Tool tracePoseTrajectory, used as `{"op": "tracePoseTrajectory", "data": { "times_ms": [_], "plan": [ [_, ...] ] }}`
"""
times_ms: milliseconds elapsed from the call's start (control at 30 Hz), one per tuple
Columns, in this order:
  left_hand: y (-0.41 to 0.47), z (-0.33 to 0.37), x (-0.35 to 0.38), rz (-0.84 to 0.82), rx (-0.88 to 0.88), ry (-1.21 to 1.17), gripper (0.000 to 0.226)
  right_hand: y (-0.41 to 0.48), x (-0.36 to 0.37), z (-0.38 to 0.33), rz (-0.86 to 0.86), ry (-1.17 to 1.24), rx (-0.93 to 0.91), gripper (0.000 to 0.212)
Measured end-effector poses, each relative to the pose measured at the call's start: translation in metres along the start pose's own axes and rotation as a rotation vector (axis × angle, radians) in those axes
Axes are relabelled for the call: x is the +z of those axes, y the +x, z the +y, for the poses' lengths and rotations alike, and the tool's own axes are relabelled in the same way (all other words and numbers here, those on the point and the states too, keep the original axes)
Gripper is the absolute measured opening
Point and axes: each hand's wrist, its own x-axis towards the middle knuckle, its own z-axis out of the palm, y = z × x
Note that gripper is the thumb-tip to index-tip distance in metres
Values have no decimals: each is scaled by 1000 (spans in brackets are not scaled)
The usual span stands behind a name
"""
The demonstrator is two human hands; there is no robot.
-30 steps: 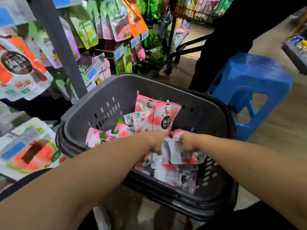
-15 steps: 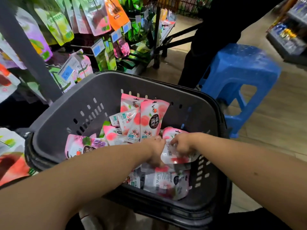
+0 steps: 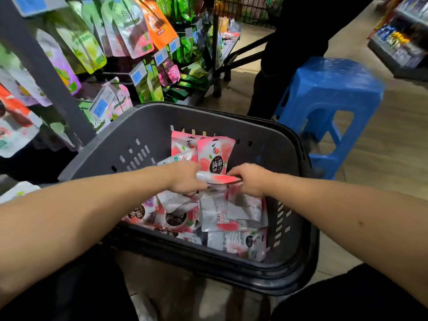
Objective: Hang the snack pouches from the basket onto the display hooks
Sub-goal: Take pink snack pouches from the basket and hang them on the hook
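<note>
A person's left hand (image 3: 185,179) and right hand (image 3: 251,181) each keep a closed grip on 1 pink snack pouch (image 3: 218,179), just above others in the grey basket (image 3: 150,126).

- Blue plastic stool (image 3: 328,89), upright on the floor at right.
- Dark-clothed person (image 3: 298,38) just beside the stool, on its left — only torso and legs in view.
- Wood-look floor (image 3: 393,140) under both.
- Shelf of packaged goods (image 3: 403,42) at far right — blurred.
- Black wire rack (image 3: 240,10) at top centre.
</note>
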Motion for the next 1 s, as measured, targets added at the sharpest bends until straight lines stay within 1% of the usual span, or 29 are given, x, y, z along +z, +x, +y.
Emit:
{"op": "tracePoseTrajectory", "data": {
  "times_ms": [33,67,100,133,200,233,267,300,333,367,433,467,533,600,700,733,767,800,833,867,900,967,1000],
  "plan": [
    [-9,-7,-6,15,-18,-80,49,2,-5,1,71,33,10,33],
    [-18,-13,-11,18,-30,-185,40,3,-11,0,120,91,14,23],
    [-26,-20,-14,9,-48,-288,34,3,-17,-2,143,172,6,16],
    [-34,-25,-18,-14,-55,-366,34,4,-23,-5,153,258,-5,14],
    [-46,-34,-23,-114,-68,-390,37,5,-35,-14,175,335,-28,13],
    [-50,-36,-24,-160,-62,-367,43,6,-40,-20,179,312,-46,14],
    [-51,-36,-25,-176,-47,-352,59,8,-43,-24,179,270,-68,15],
    [-50,-37,-24,-164,-25,-356,76,10,-44,-28,172,212,-92,15],
    [-49,-35,-23,-142,-4,-377,86,12,-44,-31,157,155,-122,14],
    [-46,-32,-20,-116,16,-428,89,13,-43,-36,142,107,-144,14],
    [-41,-27,-11,-68,30,-509,84,16,-41,-44,121,32,-170,19],
    [-39,-24,-5,-46,22,-527,76,17,-40,-48,120,10,-172,22],
    [-33,-21,6,-5,5,-567,50,21,-40,-55,135,6,-147,25],
    [-30,-21,12,24,-7,-609,32,28,-40,-57,165,42,-118,23],
    [-29,-26,8,125,-9,-522,20,38,-40,-58,173,115,-116,13],
    [-30,-29,5,152,-28,-497,19,41,-40,-58,200,158,-124,11],
    [-31,-34,3,165,-53,-503,19,44,-41,-57,234,213,-118,20],
    [-31,-40,1,166,-82,-534,18,49,-40,-54,267,257,-88,34],
    [-31,-46,-1,164,-112,-586,19,51,-39,-53,297,273,-44,46],
    [-30,-53,-1,165,-147,-653,17,55,-35,-50,311,248,22,52],
    [-30,-60,-2,179,-174,-722,15,58,-32,-47,304,207,71,50],
    [-28,-65,-3,218,-212,-834,15,67,-23,-43,243,150,197,34],
    [-27,-66,-4,243,-225,-871,15,71,-18,-42,201,163,283,25]
  ]
}}
